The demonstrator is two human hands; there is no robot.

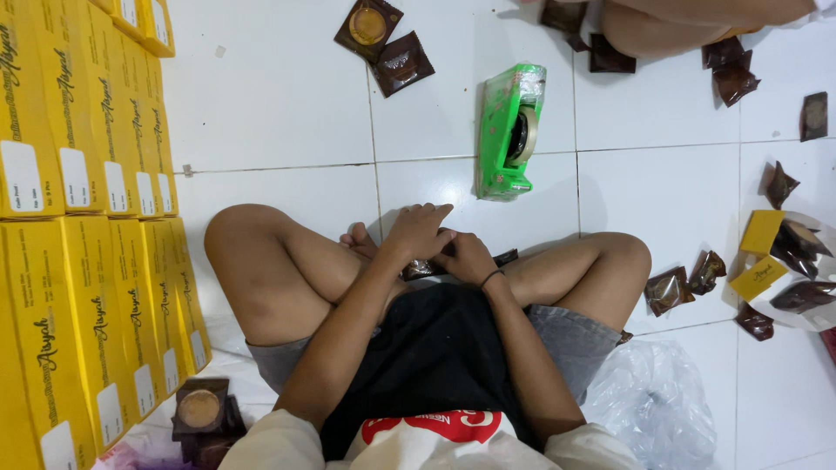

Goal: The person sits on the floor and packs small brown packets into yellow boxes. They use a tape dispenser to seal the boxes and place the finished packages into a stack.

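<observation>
I sit cross-legged on a white tiled floor. My left hand and my right hand meet over my ankles, both closed on a small dark brown shiny packet that shows between them. Another edge of a dark packet pokes out to the right of my right hand. A thin black band circles my right wrist. A green tape dispenser lies on the floor just beyond my hands.
Rows of yellow boxes line the left side. Dark packets lie scattered at the top and right. A clear plastic bag sits at my right hip. Small yellow boxes rest at right. Another person's knee is at the top.
</observation>
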